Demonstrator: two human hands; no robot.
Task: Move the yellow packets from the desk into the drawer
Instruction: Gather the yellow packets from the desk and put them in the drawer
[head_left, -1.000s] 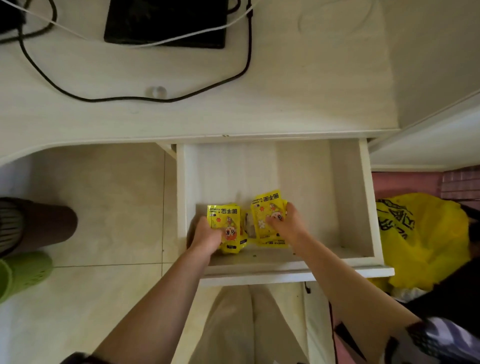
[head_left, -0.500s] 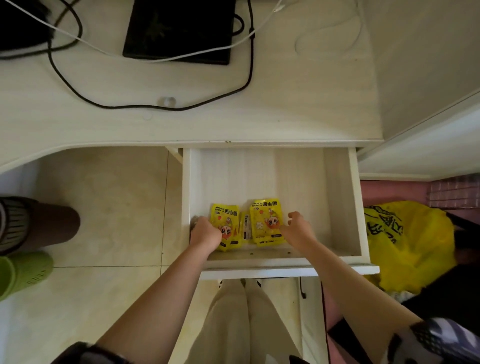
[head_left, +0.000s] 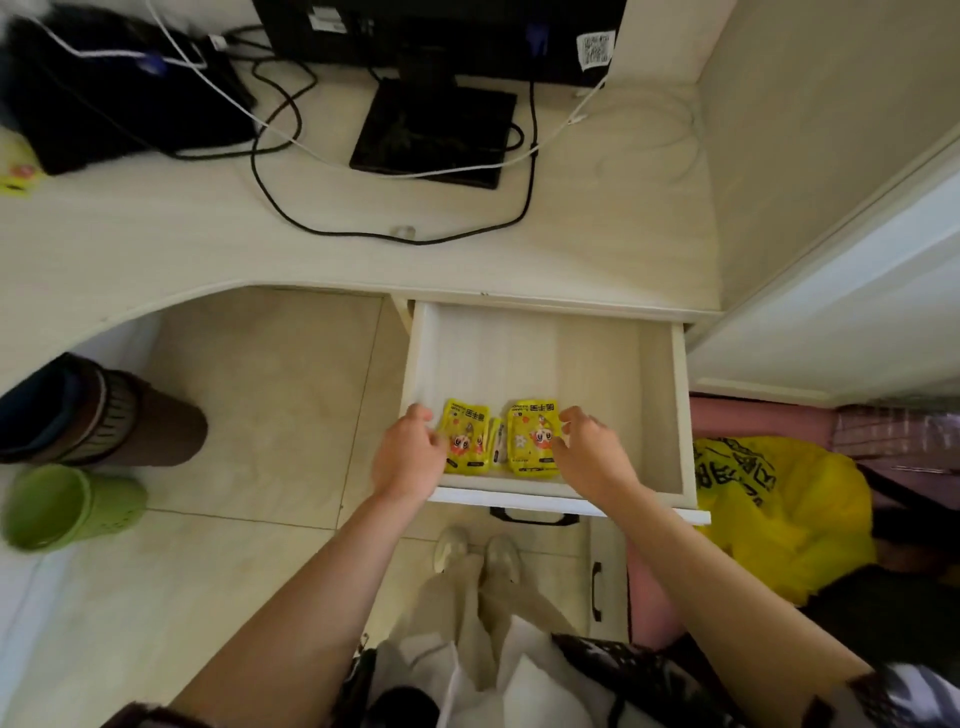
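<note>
Yellow packets (head_left: 497, 437) are lying in two flat stacks along the front edge of the open drawer (head_left: 680, 415). The left hand (head_left: 410, 457) and right hand (head_left: 589, 452) are flanking them, fingers loosely curled, touching the outer edges, gripping nothing. They are looking light, soft and slick; pinching the edges should suit. Beyond, cables are trailing across the bench (head_left: 156, 249).

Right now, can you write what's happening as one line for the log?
step: packets placed | yellow packets: flat in drawer front | left hand: beside them, loose | right hand: beside them, loose | drawer: open
</note>
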